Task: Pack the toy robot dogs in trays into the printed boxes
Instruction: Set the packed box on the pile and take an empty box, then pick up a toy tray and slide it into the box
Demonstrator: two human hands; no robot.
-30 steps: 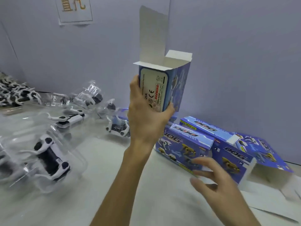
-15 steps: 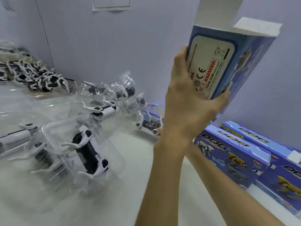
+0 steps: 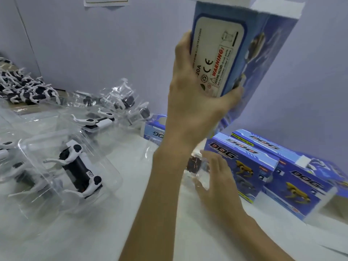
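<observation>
Evidently the tall blue printed cardboard box (image 3: 231,53) is held high above the white table (image 3: 150,232), leaning a little to the right with its top flaps open. I judge this leaves the mouth free for a tray to go in. The left hand (image 3: 194,102) is clamped on the box's lower end, with fingers up the left edge and the thumb hooked round the right face. Its forearm rises steeply from the bottom of the view.

The right hand (image 3: 216,181) is low, palm down, fingers straight and spread, and it grips nothing. It reaches for a clear plastic tray with a dark toy robot dog (image 3: 194,166), which lies on the table just beside the nearest closed blue "DOG" box (image 3: 243,166). The left forearm partly hides the tray, and I cannot tell whether the fingertips touch it.

A 2nd closed box (image 3: 301,185) lies behind that one. To the left are more clear trays, 1 holding a black-and-white dog (image 3: 79,170). A heap of loose dogs (image 3: 24,89) lies at the far left.
</observation>
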